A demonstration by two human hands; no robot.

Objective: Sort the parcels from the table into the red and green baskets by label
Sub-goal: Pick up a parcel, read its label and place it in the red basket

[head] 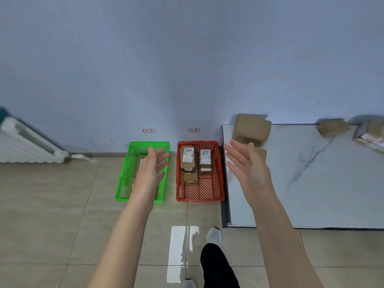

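Over the baskets: the left hand (152,165) hangs above the green basket (124,179). The right hand (247,163) hangs above the gap between the red basket (199,197) and the table (311,183). The palms are turned toward each other.
Grip: both hands are wide, with fingers straight and spread, holding and touching nothing.
Parcels left to sort: brown boxes on the table. The corner stack (252,126) sits at the far left corner, just past the right hand's fingertips. A second box (332,127) lies further along the back edge, and a third box (372,132) at the right of the view.
Key relation: the corner stack lies ahead and slightly right of the right hand, which is much the nearer. The left hand would have to cross both baskets. The top box's long side seems to run roughly along the table's back edge, a little tilted.
Already sorted: labelled parcels (187,156) lie lengthwise in the red basket. What is in the green basket is mostly hidden behind the left hand.
Wall tags: a small tag (149,130) above each basket, too small to read.
Likely next: a right-hand reach to the corner stack, whose label does not show.
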